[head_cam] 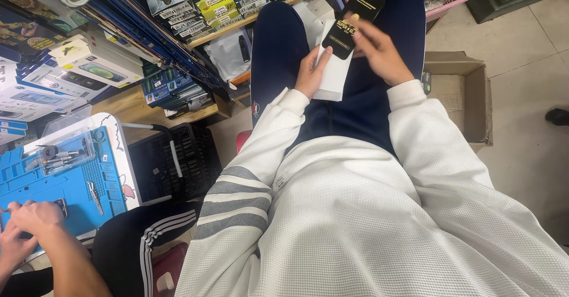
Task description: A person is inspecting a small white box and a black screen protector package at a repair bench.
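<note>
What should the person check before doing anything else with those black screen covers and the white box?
1. Left hand grips the white box: ok.
2. Right hand holds a black screen protector: ok.
3. Second black protector held securely: cannot tell, it is partly behind the fingers.
4. Box rests steady on the lap: ok.
5. Protector surfaces clean: cannot tell.
6. Co-worker's hands are away at the blue mat: ok.
</note>
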